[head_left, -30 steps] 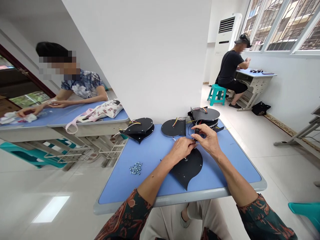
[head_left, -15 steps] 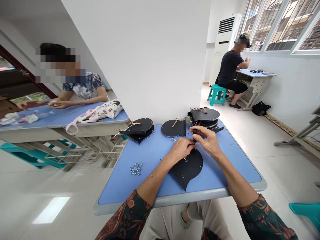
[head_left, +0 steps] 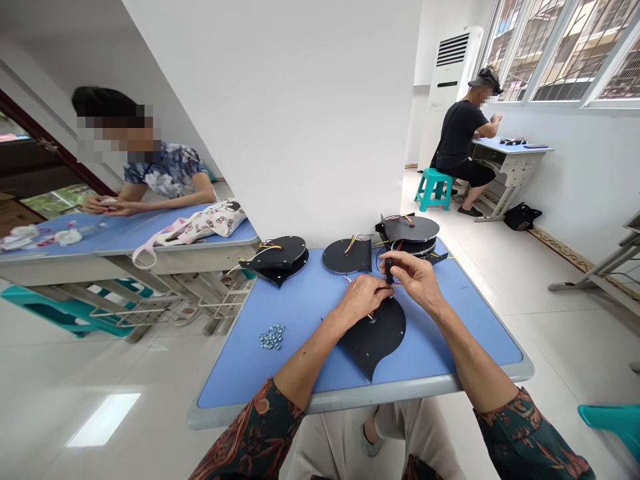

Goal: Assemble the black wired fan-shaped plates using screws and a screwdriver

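My right hand (head_left: 415, 283) grips a screwdriver (head_left: 389, 270) by its black handle, which stands upright with its tip down at the far edge of a black leaf-shaped plate (head_left: 377, 343). The fingers of my left hand (head_left: 364, 299) are pinched together beside the screwdriver's tip; what they hold is too small to make out. Thin wires come up from the middle of the plate, partly behind my left hand. Left of my left forearm, a small pile of silver screws (head_left: 272, 337) lies on the blue table (head_left: 300, 313).
Along the table's far side sit a black plate assembly (head_left: 277, 257), a round black plate (head_left: 345, 256) and a stack of black plates (head_left: 410, 230), all with wires. A white wall (head_left: 310, 120) rises behind. Two people sit at other tables, left and far right.
My right hand has shifted slightly on the screwdriver's handle, while my left hand and the plate stay put. The person at left has brought both hands together.
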A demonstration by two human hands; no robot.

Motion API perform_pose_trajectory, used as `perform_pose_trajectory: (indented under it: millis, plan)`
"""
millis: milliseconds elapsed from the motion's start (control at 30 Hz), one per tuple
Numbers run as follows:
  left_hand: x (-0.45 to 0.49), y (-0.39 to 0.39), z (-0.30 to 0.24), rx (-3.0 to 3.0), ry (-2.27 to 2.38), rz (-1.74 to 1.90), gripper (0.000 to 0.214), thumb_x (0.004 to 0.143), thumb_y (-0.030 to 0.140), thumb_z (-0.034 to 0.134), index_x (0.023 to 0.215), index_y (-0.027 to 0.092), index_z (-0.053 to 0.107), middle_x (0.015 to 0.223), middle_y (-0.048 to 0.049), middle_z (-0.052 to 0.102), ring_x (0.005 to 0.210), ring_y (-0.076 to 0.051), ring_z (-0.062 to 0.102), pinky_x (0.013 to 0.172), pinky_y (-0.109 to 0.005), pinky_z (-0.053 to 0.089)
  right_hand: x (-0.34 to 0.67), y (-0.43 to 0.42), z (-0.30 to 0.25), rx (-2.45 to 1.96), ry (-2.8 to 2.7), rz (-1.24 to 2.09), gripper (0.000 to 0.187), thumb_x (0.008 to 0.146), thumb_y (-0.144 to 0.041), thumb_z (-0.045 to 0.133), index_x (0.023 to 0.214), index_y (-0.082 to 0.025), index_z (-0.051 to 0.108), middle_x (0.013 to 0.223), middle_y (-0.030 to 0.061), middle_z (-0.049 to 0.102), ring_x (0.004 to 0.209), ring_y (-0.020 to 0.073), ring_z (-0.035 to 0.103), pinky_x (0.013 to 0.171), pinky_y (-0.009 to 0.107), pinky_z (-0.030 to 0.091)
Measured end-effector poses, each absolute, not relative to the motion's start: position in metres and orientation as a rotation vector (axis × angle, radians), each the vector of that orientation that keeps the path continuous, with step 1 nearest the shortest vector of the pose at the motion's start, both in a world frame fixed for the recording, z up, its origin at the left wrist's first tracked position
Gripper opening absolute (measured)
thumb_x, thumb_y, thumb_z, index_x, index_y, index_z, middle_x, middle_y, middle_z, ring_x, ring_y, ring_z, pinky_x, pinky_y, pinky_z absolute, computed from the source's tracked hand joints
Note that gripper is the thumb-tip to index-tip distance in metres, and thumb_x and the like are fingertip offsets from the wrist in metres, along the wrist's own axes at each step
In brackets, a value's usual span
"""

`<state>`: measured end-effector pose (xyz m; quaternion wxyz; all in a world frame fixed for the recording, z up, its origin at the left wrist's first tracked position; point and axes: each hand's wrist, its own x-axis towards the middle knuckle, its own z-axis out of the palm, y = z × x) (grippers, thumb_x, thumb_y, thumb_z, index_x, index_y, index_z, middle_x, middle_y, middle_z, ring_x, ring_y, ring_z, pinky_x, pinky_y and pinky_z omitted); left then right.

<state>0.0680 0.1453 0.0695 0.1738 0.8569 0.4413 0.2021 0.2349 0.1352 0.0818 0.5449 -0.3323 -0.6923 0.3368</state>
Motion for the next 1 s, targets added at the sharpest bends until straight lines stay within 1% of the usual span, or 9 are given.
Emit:
perform_pose_trajectory:
  millis: [133,233,367,533,633,767,833,900,1000]
  plan:
    - [0.0690,0.1444,0.0717,2.435,1.242,0.549,0.025,0.096,0.026,0.062,0.079,0.019,0.078,0.076,-0.0034,0.075,0.073,-0.017,0.067,0.066,-0.025,0.041,0.2338,0.1344,0.0854,-0.858,-1.674,0.604,0.024,0.089,-0.038,0.070,0.106,-0.023,0.076,0.096,0.0057,0.074,0.085,0.0198,0.067,0.079,0.034,0.056]
    - [0.0693,0.1434,0.0725,2.448,1.247,0.554,0.024,0.096,0.027,0.061,0.081,0.019,0.079,0.080,-0.0041,0.076,0.077,-0.018,0.068,0.068,-0.025,0.043,0.2347,0.1371,0.0841,-0.901,-1.658,0.486,0.020,0.086,-0.036,0.074,0.102,-0.024,0.078,0.090,0.0038,0.073,0.080,0.0188,0.065,0.080,0.034,0.055]
    - [0.0686,0.1432,0.0724,2.430,1.257,0.570,0.022,0.096,0.026,0.061,0.087,0.021,0.080,0.084,-0.0032,0.077,0.080,-0.018,0.069,0.071,-0.025,0.045,0.2363,0.1392,0.0797,-0.838,-1.627,0.648,0.022,0.091,-0.036,0.068,0.106,-0.023,0.076,0.092,0.0049,0.076,0.084,0.0206,0.070,0.081,0.035,0.058]
    - [0.0677,0.1450,0.0717,2.403,1.233,0.581,0.028,0.097,0.026,0.059,0.078,0.019,0.078,0.076,-0.0026,0.075,0.074,-0.017,0.067,0.068,-0.025,0.043,0.2344,0.1352,0.0815,-0.784,-1.652,0.747,0.027,0.095,-0.040,0.062,0.112,-0.023,0.074,0.101,0.0069,0.076,0.090,0.0220,0.072,0.082,0.036,0.058]
    - [0.0686,0.1451,0.0714,2.397,1.258,0.568,0.025,0.096,0.026,0.062,0.080,0.019,0.079,0.077,-0.0034,0.076,0.073,-0.017,0.067,0.066,-0.025,0.041,0.2331,0.1336,0.0849,-0.826,-1.711,0.581,0.025,0.092,-0.040,0.067,0.109,-0.024,0.075,0.101,0.0064,0.075,0.088,0.0208,0.069,0.083,0.035,0.056]
    - [0.0697,0.1440,0.0708,2.415,1.293,0.561,0.024,0.096,0.027,0.062,0.082,0.020,0.080,0.079,-0.0045,0.077,0.076,-0.018,0.069,0.068,-0.025,0.043,0.2333,0.1348,0.0857,-0.899,-1.728,0.382,0.020,0.088,-0.036,0.072,0.105,-0.025,0.077,0.092,0.0051,0.072,0.081,0.0199,0.064,0.075,0.033,0.055]
    - [0.0695,0.1436,0.0705,2.405,1.297,0.559,0.021,0.095,0.028,0.063,0.085,0.021,0.080,0.082,-0.0039,0.077,0.078,-0.019,0.070,0.070,-0.026,0.044,0.2340,0.1354,0.0852,-0.903,-1.715,0.411,0.019,0.090,-0.033,0.069,0.106,-0.025,0.076,0.091,0.0047,0.073,0.080,0.0197,0.065,0.075,0.033,0.056]
    - [0.0689,0.1436,0.0704,2.403,1.273,0.556,0.017,0.094,0.028,0.065,0.090,0.022,0.081,0.087,-0.0032,0.079,0.083,-0.020,0.070,0.073,-0.026,0.047,0.2350,0.1358,0.0845,-0.868,-1.705,0.477,0.019,0.093,-0.030,0.065,0.107,-0.024,0.076,0.093,0.0048,0.075,0.082,0.0200,0.067,0.078,0.034,0.057]
    - [0.0680,0.1445,0.0701,2.427,1.246,0.527,0.013,0.091,0.025,0.069,0.094,0.022,0.081,0.093,-0.0035,0.079,0.091,-0.021,0.070,0.079,-0.027,0.050,0.2364,0.1369,0.0826,-0.795,-1.714,0.605,0.023,0.095,-0.032,0.062,0.112,-0.024,0.074,0.098,0.0057,0.076,0.086,0.0202,0.070,0.081,0.034,0.057]
